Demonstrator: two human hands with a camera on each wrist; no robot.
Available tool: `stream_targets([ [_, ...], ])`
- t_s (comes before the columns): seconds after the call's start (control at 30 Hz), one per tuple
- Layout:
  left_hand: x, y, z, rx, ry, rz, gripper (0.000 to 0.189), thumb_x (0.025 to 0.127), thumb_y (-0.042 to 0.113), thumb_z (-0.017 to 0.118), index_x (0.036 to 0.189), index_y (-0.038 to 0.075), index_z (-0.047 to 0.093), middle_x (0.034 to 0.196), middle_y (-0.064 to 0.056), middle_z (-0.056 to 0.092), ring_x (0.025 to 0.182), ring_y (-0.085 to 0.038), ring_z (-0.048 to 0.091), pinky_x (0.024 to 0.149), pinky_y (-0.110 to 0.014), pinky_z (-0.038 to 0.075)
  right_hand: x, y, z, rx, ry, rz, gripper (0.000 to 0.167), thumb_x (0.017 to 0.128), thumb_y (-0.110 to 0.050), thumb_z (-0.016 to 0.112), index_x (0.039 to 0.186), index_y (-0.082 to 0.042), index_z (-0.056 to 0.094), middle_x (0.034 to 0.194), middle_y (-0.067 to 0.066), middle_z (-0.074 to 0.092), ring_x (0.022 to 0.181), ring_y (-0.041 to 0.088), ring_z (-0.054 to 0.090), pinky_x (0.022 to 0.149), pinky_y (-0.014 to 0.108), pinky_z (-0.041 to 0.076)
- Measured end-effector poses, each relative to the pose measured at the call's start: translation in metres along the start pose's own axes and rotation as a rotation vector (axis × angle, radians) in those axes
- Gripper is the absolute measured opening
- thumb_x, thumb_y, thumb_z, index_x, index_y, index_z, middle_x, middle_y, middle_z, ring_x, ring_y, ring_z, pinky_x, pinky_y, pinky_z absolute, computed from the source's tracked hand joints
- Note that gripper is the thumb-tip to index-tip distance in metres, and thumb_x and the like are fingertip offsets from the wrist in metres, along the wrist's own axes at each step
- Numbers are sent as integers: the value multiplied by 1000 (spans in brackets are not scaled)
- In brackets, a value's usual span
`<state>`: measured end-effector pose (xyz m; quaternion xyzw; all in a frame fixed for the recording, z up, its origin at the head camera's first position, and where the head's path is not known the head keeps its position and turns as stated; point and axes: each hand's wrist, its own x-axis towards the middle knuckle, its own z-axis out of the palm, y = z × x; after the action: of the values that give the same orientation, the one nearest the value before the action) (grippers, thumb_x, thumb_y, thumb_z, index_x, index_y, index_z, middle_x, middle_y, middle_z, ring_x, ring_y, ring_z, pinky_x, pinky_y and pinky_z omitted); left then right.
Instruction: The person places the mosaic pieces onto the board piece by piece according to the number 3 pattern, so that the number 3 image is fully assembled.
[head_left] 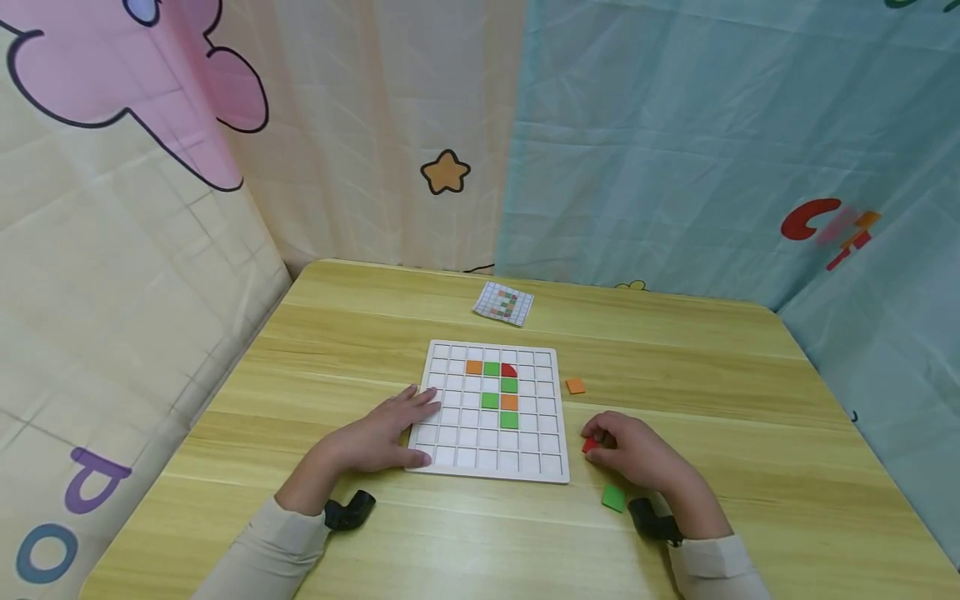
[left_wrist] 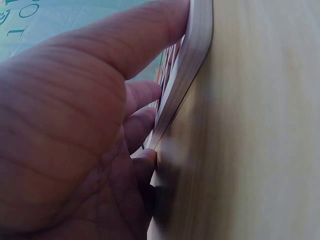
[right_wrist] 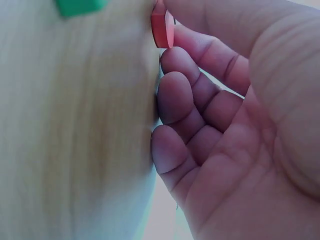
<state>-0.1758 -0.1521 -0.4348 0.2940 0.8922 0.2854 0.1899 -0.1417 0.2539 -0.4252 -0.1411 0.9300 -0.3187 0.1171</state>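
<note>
A white grid board (head_left: 467,457) lies on the table, with several orange and green square tiles and one red quarter-round tile (head_left: 508,371) in its cells. My left hand (head_left: 378,433) rests on the board's left edge, fingers spread and extended; in the left wrist view the thumb (left_wrist: 145,35) lies against the rim. Right of the board, my right hand (head_left: 641,454) pinches a small red tile (right_wrist: 162,25) between thumb and index finger, low over the tabletop. The other fingers (right_wrist: 175,97) are bent near the wood.
Loose on the wooden table (head_left: 360,308) are an orange tile (head_left: 575,386) beside the board and a green tile (head_left: 613,498) near my right wrist. Behind the board lies a small card (head_left: 487,302) printed with a coloured grid pattern. Patterned curtains (head_left: 637,150) hang around the table.
</note>
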Motion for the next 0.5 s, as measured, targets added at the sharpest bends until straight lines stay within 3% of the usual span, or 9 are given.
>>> stream_targets([
  [0.5, 0, 1, -1, -10, 8, 6, 81, 90, 37, 73, 155, 11, 34, 165, -1, 19, 151, -31, 5, 117, -56, 15, -1, 3, -1, -40, -27, -58, 22, 86, -4, 72, 106, -13, 66, 99, -4, 56, 88, 17, 51, 77, 31, 45],
])
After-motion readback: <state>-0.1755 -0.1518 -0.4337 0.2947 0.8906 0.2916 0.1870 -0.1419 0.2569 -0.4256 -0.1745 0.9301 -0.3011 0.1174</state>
